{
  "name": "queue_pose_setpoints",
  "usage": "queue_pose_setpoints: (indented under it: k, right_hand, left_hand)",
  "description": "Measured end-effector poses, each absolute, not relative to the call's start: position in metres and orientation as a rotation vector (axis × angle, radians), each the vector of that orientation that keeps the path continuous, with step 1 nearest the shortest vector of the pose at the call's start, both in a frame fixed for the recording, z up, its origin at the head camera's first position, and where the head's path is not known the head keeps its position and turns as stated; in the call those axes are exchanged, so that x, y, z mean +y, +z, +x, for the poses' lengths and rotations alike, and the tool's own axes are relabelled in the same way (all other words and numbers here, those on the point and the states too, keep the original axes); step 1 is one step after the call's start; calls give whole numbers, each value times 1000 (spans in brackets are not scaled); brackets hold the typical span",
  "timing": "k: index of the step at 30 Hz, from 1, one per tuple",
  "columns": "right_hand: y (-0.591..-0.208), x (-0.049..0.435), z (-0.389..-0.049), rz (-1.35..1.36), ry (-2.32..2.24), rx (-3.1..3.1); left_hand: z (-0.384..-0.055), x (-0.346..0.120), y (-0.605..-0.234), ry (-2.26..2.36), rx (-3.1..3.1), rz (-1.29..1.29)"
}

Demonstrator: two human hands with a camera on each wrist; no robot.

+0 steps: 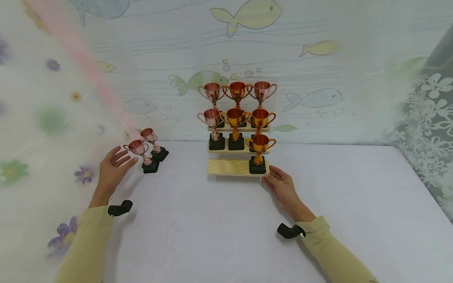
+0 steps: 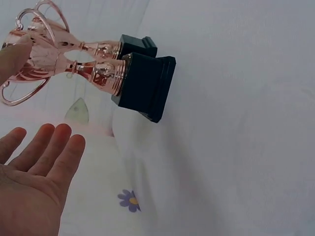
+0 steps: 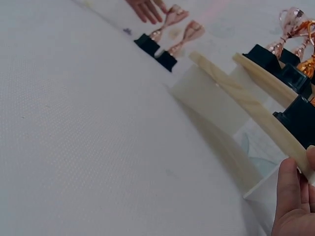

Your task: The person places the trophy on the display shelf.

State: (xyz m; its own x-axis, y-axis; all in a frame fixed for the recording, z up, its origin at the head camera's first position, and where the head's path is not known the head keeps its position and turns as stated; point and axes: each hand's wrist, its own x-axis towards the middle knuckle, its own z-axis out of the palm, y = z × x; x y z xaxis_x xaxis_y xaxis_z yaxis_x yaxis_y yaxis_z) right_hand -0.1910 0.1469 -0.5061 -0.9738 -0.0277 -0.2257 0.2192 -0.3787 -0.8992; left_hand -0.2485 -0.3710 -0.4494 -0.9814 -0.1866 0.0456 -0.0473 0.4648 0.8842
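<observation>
Two rose-gold trophy cups on black bases stand at the left: the nearer trophy [image 1: 137, 147] and the farther trophy [image 1: 148, 135]. Beside the nearer one is my left hand [image 1: 115, 169], its fingers spread and nothing gripped. In the left wrist view the thumb [image 2: 15, 56] overlaps that trophy's cup; contact cannot be told. My right hand [image 1: 281, 188] pinches the right end of the lowest board of a tiered wooden stand [image 1: 226, 167]. A gold trophy [image 1: 259, 143] stands on that board's right end. The right wrist view shows the fingers [image 3: 289, 189] at the board's edge.
Several gold and rose-gold trophies, such as a rose-gold one [image 1: 211, 118], fill the stand's upper two tiers. A white cloth [image 1: 177, 236] covers the table. Behind hangs a fish-printed curtain [image 1: 141, 59]; a lace curtain [image 1: 435, 118] hangs at the right.
</observation>
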Motion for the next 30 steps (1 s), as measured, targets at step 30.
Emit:
queue_pose_setpoints:
  k: [30]
  right_hand:
    - [-507,150,-190,238,-2446,1692]
  left_hand:
    - [-263,-331,-464,-1761,-2169,328]
